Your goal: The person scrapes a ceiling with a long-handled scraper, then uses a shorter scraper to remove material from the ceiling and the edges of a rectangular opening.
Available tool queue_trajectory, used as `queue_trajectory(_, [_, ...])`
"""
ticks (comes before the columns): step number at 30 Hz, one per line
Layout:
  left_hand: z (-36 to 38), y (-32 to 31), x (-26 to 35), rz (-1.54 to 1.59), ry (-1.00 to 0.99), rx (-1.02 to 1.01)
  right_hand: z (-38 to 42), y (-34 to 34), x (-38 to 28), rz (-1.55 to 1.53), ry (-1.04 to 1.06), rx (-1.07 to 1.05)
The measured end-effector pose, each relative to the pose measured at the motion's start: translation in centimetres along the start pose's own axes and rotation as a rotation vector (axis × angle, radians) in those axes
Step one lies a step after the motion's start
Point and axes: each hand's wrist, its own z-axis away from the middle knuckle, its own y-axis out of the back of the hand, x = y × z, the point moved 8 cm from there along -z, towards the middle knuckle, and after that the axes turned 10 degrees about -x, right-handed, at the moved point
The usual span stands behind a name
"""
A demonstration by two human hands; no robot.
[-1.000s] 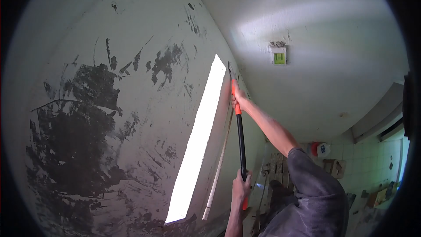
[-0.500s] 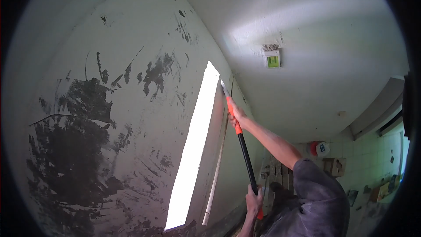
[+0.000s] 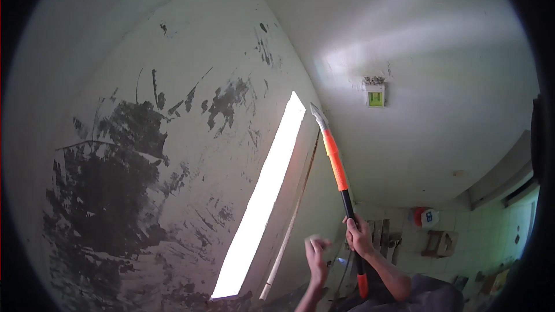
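Note:
A long-handled scraper (image 3: 335, 162) rises at a slant, with a grey metal head, an orange upper grip, a black shaft and an orange butt end. My right hand (image 3: 359, 238) is closed around the black shaft below the orange grip. The scraper's tip is up close to the edge between wall and ceiling, near the top of the bright window opening (image 3: 260, 196); contact cannot be made out. My left hand (image 3: 317, 257) is off the tool, to the left of the shaft. Its fingers look bent but are smeared by motion.
Dark patches (image 3: 110, 196) mark the pale wall on the left. A thin pole or strip (image 3: 292, 219) runs beside the window. A small fixture with a green face (image 3: 376, 98) sits on the pale surface at upper right. Below right are a red and white container (image 3: 428, 217) and a wooden stool (image 3: 440, 244).
My right hand has gone from the upper orange grip down to the black shaft. My left hand has let go of the lower shaft and moved left. The scraper's head has shifted right.

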Motion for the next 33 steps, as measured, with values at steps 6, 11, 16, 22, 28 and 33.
queue_trajectory(6, [-12.7,-5.6,16.7,0.62,-0.104,-0.291,3.2,0.9,-2.8,0.364,-0.003,-0.066])
queue_trajectory(11, [-10.8,-6.4,18.8,0.799,-0.021,-0.357,8.6,-1.1,-4.5,0.445,-0.087,-0.17])
queue_trajectory(16, [-5.4,-5.2,15.6,1.047,0.037,-0.392,15.4,2.6,0.5,0.543,-0.162,-0.215])
queue_trajectory(22, [-3.1,-1.5,13.4,1.046,0.068,-0.327,21.2,5.5,5.0,0.698,-0.244,-0.104])
queue_trajectory(28, [-3.3,1.3,12.7,0.995,0.119,-0.256,19.5,2.7,5.2,0.799,-0.317,-0.073])
queue_trajectory(33, [-3.2,3.1,11.8,0.942,0.14,-0.257,18.9,1.3,8.5,0.734,-0.305,-0.103])
